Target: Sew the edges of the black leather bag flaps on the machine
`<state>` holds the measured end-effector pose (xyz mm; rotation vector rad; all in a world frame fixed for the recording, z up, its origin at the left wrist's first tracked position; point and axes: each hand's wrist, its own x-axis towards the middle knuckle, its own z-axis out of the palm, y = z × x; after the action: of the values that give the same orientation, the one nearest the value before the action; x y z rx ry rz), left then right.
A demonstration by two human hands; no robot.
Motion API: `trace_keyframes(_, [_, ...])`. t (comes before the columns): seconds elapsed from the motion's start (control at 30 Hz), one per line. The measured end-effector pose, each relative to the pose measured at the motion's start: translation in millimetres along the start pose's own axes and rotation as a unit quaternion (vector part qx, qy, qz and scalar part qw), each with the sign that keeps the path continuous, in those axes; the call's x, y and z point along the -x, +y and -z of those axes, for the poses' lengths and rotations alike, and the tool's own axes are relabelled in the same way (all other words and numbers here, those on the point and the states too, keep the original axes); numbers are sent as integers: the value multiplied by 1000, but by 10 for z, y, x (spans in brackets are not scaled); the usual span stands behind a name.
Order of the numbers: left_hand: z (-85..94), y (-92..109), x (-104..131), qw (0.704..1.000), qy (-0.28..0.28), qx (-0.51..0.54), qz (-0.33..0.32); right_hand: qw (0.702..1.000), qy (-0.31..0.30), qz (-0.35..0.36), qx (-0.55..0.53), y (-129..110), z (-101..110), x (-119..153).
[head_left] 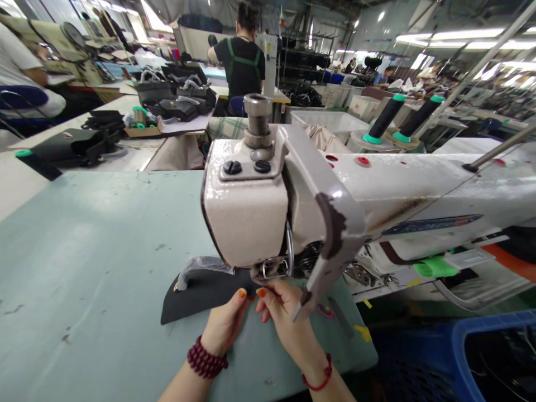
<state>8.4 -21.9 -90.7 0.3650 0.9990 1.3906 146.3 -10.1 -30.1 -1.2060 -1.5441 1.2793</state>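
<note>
The dark piece (199,295) lies on the bench (104,251), away from me and to the left of my left hand (224,326). Its long axis runs sideways, with the right end tipped a little toward the bench's far edge; that end goes in beneath the head of my machine (247,215). My left hand is the nearer one, its thumb at the piece's near edge, close to the right end. My right hand (288,315) is just beside it, to the right, its fingertips below the machine's foot (272,271).

Both hands have thumb and fingers drawn in close, the two thumbs pointing toward each other with a narrow gap between. The foot and my own fingers hide what is there, so I cannot tell whether either hand is pinching the piece, a thread or nothing.

On the piece, along its far side, lies a strap (205,262) in clear wrap. The machine's head stands over the right end and blocks my view of it, and the bent bar (341,223) comes down close along the outer side of my right hand, leaving little room there.

Beyond that hand, toward the bench's near right corner, are a pink-rimmed tool (325,311), a grey strip (342,319) and a yellow scrap (363,333). Past that corner, off the bench, stands a blue basket (454,357). Two spools (385,118) stand behind the machine's arm.
</note>
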Motion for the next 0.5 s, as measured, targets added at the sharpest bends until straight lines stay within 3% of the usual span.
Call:
trace_keyframes(0.13, [206,62,-25,989,-22,-146,-20,1000,19,-1,-6,57,-35,-4])
trace_keyframes(0.23, [253,99,-50,969,-18,-242,-48,999,34,-8,-11,91,-54,-10])
trace_keyframes(0.5, [75,207,11,905,28,-408,-119,999,37,-25,-20,10,-91,-3])
